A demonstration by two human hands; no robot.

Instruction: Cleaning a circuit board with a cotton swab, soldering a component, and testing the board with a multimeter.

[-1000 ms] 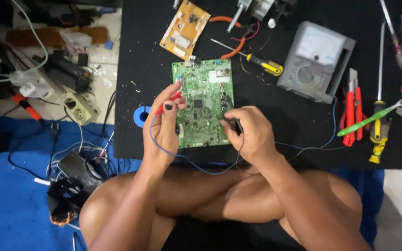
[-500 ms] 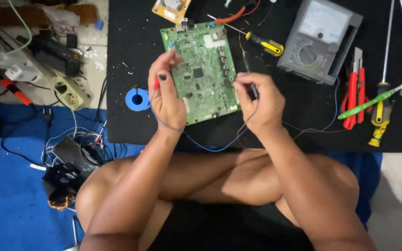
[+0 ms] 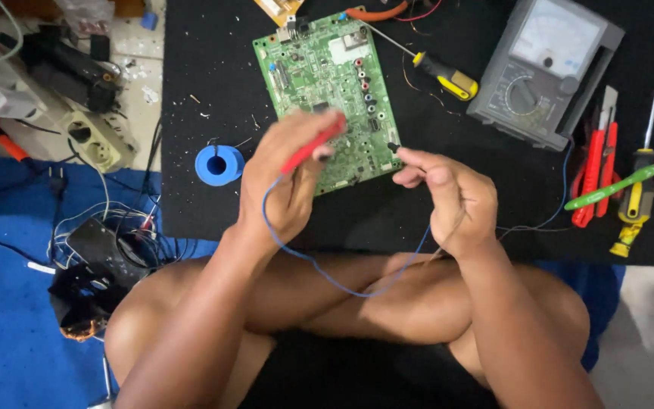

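- Seen from the head camera, sitting cross-legged before black mat [image 3: 191, 113]: green rectangular circuit board [image 3: 334, 91] flat on it, at twelve o'clock from both hands.
- Left hand [image 3: 285, 182]: fingers clamped on red pencil-shaped test probe [image 3: 313, 142], tip over board's near edge.
- Right hand [image 3: 456, 201]: fingertips pinched on thin black probe [image 3: 395, 148], at three o'clock of board's near corner.
- Board likely light, stiff, fragile; best gripped by bare edges.
- Grey analogue multimeter [image 3: 546, 68] at two o'clock; blue solder spool [image 3: 219, 164] at nine.

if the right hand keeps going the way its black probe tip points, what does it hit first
Probably the green circuit board. The right hand pinches a black probe aimed left at the board's right edge; height above the board is unclear.
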